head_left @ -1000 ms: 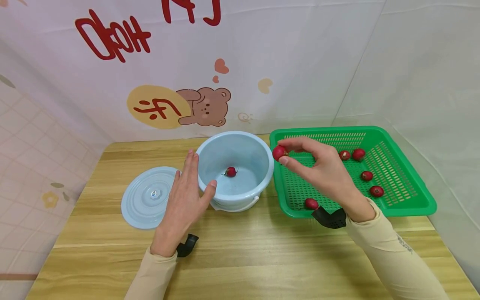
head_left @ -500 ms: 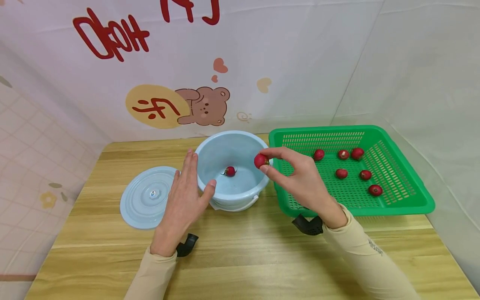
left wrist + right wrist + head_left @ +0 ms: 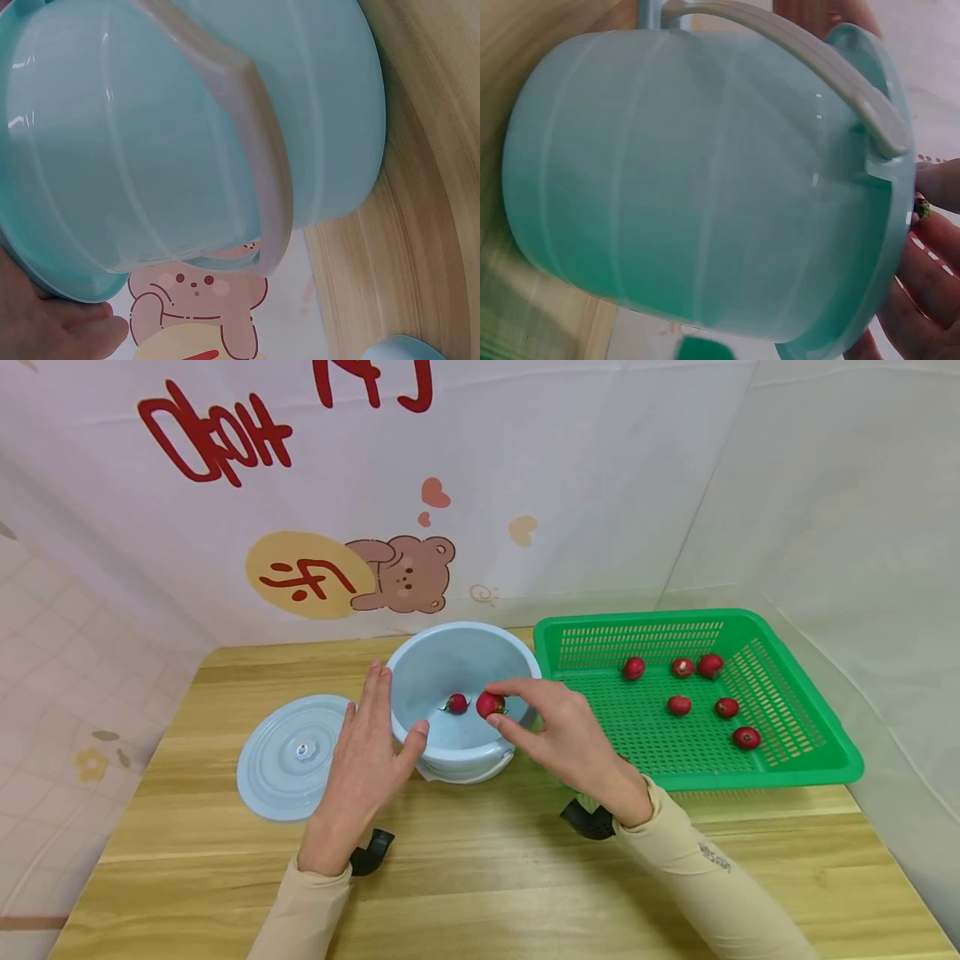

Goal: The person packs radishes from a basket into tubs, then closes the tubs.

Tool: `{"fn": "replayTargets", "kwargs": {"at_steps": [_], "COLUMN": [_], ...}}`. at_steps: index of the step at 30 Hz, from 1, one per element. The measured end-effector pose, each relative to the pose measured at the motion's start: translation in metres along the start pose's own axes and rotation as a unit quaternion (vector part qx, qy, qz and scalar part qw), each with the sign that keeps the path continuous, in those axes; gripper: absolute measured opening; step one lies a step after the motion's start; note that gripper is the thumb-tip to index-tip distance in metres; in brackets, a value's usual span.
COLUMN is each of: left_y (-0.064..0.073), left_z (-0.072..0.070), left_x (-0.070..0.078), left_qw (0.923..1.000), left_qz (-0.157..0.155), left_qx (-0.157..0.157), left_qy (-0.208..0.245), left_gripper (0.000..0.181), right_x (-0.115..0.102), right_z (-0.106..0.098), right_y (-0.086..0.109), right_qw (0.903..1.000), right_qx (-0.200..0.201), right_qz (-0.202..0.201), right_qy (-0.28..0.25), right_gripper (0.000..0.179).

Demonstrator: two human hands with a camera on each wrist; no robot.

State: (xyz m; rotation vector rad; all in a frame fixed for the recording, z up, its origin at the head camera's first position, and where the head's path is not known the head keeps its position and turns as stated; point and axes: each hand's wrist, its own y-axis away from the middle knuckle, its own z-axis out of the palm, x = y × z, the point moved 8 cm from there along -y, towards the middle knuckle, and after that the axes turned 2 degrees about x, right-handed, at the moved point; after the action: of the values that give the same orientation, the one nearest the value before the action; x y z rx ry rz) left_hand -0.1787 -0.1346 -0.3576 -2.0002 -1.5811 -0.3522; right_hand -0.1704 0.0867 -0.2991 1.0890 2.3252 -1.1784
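Note:
My right hand (image 3: 566, 739) pinches a red radish (image 3: 490, 704) between thumb and fingertips, over the opening of a light blue bucket (image 3: 459, 768). A single radish (image 3: 457, 703) with thin roots lies on the bucket's floor. My left hand (image 3: 367, 760) has its fingers straight, right at the bucket's left rim, with the thumb apart and nothing held. In the left wrist view, fingers (image 3: 90, 334) show at the rim beside the bucket's wall. The right wrist view has the held radish mostly hidden behind the rim, its green stem end (image 3: 922, 208) showing between the fingers.
To the right stands a green mesh basket (image 3: 637, 620) with several radishes (image 3: 679, 705) spread inside. A light blue lid (image 3: 277, 777) lies on the wooden table (image 3: 487, 877) at the left. The bucket's pale handle (image 3: 262, 150) hangs down its side. A printed cloth backs the table.
My right hand has carried the radish leftward from the basket's edge to over the bucket. My left hand has stayed at the rim.

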Motion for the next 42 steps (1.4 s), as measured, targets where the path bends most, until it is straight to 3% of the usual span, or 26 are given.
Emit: {"fn": "replayTargets", "kwargs": {"at_steps": [9,13,22,26,34,42], "left_y": [0.0,0.0,0.0,0.0,0.0,0.0], "left_z": [0.002,0.003,0.003,0.003,0.002,0.002], "left_x": [0.0,-0.001,-0.002,-0.002,0.0,0.0], "left_qw": [1.0,1.0,1.0,1.0,1.0,1.0], "left_qz": [0.001,0.001,0.002,0.0,0.005,0.004], "left_qx": [0.0,0.001,0.0,-0.002,0.003,0.001], "left_qy": [0.0,0.003,0.001,0.001,0.001,0.005], "left_gripper": [0.085,0.084,0.084,0.084,0.084,0.083], "right_x": [0.004,0.004,0.004,0.01,0.033,0.061], "right_z": [0.007,0.002,-0.041,-0.06,-0.084,-0.091], "right_y": [0.005,0.008,0.019,0.026,0.04,0.056], "right_qw": [0.998,0.9985,0.9993,0.9992,0.9976,0.988], "right_qx": [-0.018,-0.013,0.033,0.036,0.01,-0.068], "right_qz": [0.013,0.016,0.013,0.019,0.065,0.135], "right_qy": [0.06,0.051,0.008,0.006,0.023,0.033], "right_gripper": [0.035,0.036,0.035,0.039,0.041,0.041]}}
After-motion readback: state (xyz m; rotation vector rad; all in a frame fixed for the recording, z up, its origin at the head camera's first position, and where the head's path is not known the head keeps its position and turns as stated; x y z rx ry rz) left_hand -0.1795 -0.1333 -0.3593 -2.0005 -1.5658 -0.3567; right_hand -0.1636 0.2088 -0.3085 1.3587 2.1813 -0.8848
